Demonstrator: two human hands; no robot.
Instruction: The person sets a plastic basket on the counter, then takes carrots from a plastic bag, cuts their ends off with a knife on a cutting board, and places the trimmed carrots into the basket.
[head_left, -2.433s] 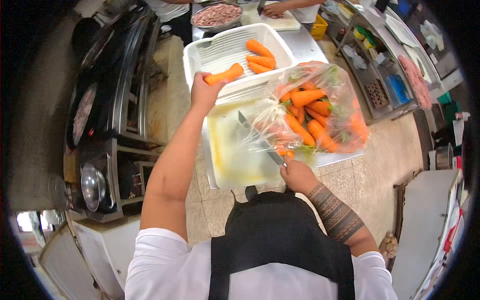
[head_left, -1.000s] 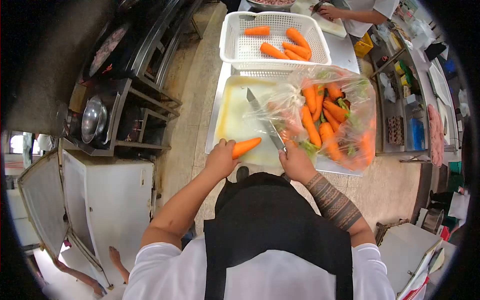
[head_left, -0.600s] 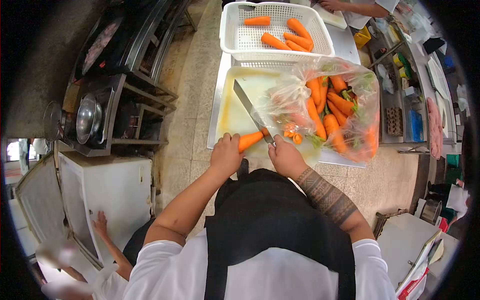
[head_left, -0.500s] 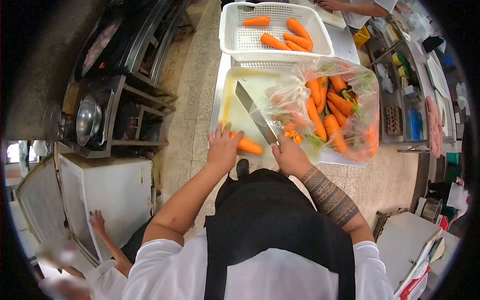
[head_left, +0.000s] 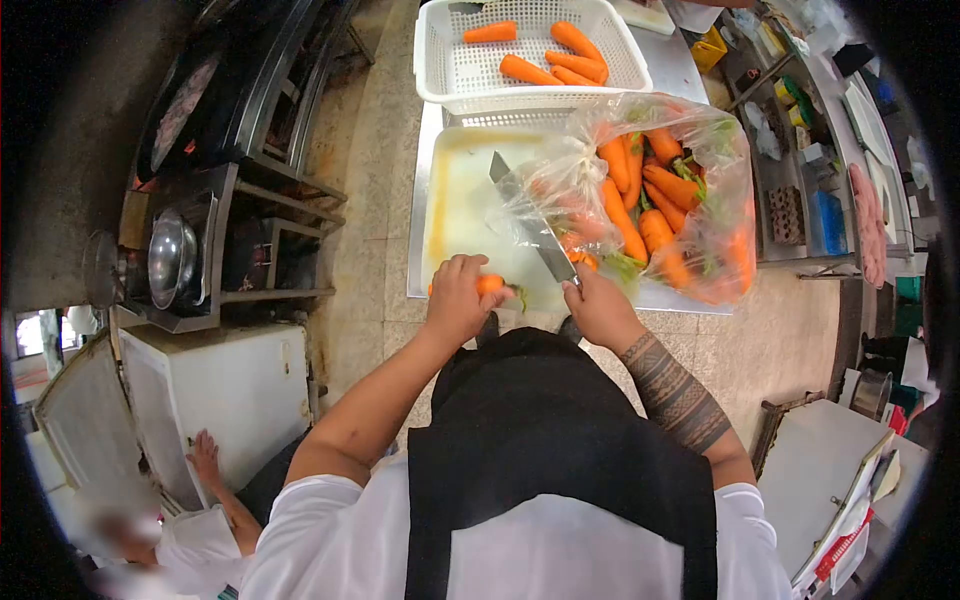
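My left hand (head_left: 462, 298) is closed around a carrot (head_left: 489, 284) at the near edge of the pale cutting board (head_left: 468, 205). A green stem end of that carrot points right, and the palm hides much of the rest. In my right hand (head_left: 602, 312) is the handle of a large kitchen knife (head_left: 545, 243). Its blade slants away to the upper left over the board, partly against or under the clear plastic bag (head_left: 572, 140). Several carrots (head_left: 655, 230) with green tops fill the bag. Orange carrot trimmings (head_left: 585, 261) lie beside the blade.
A white perforated basket (head_left: 432, 85) with several topless carrots stands beyond the board on the metal table (head_left: 418, 255). Stove racks (head_left: 230, 240) are on the left, shelves (head_left: 800, 190) on the right. A person's hand (head_left: 204, 458) touches a white chest at lower left.
The carrot under my left hand now shows a green stem end at the right, where a bare orange end showed before. My right hand has moved slightly right with the knife.
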